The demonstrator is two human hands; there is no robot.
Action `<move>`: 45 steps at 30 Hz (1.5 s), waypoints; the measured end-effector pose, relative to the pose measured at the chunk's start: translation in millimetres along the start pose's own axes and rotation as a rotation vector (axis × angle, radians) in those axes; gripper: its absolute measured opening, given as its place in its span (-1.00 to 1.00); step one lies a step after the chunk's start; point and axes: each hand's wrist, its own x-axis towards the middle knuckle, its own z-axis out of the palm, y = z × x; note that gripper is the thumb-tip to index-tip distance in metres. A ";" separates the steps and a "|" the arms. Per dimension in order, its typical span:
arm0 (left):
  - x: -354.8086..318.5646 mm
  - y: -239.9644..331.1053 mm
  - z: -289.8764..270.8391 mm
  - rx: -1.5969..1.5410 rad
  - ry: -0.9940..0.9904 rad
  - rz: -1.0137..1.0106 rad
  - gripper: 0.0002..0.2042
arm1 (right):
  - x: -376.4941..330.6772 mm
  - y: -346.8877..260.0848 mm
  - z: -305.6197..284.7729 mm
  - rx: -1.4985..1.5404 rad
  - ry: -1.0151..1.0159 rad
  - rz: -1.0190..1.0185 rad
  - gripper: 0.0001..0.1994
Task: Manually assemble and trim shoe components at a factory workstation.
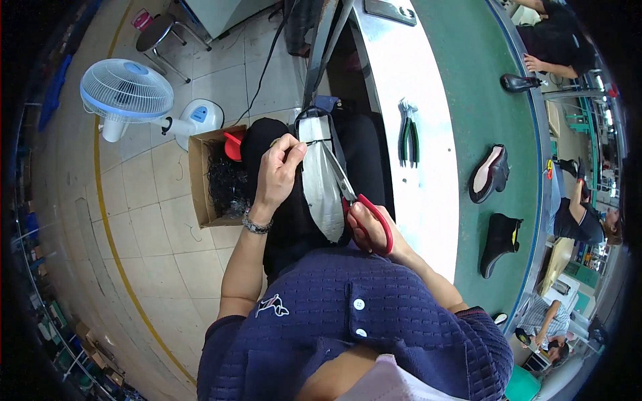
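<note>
On my lap lies a black shoe upper with a pale whitish bottom facing up, its narrow end toward my body. My left hand is closed in a pinch at its far left edge. A thin black strip runs from those fingertips across the pale bottom. My right hand grips the red-handled scissors, with fingers through the loops. Their metal blades slant up and left over the shoe, tips close to the strip. Whether the blades touch it, I cannot tell.
Green-handled pliers lie on the white bench at right. Beyond, a green conveyor carries several dark shoes. At left stand a cardboard box of black scraps, a fan and a stool. Co-workers sit at far right.
</note>
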 end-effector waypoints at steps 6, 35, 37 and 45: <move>-6.0 -2.1 10.9 -0.047 0.010 -0.009 -0.76 | 0.8 13.3 -4.1 -0.041 0.034 -0.045 -0.49; -67.6 -59.5 -146.5 1.149 0.210 -0.515 -0.58 | 14.8 123.3 -199.3 -0.859 1.252 -0.059 -0.63; -63.8 -57.6 -120.7 1.110 0.263 -0.270 -0.42 | 27.3 109.3 -197.1 -0.845 1.332 -0.263 -0.69; -5.6 24.0 26.1 0.953 -0.441 0.773 -0.59 | 158.1 16.9 -180.1 -0.870 1.141 -0.647 -0.47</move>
